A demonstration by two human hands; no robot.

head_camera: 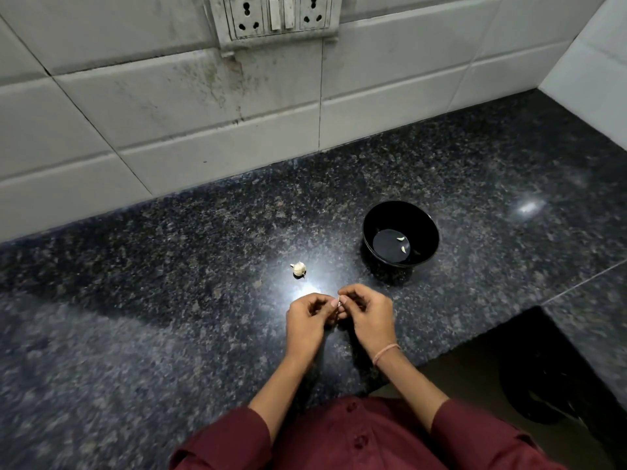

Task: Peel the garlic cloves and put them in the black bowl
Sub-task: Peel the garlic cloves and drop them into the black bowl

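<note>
My left hand and my right hand meet above the counter, fingertips pinching a small garlic clove between them; most of the clove is hidden by the fingers. A garlic bulb lies on the counter just beyond my left hand. The black bowl stands to the right of the bulb, beyond my right hand, and holds two pale peeled cloves on its bottom.
The dark speckled granite counter runs to a white tiled wall with a socket plate. The counter's front edge steps back at the lower right, where a dark object lies on the floor.
</note>
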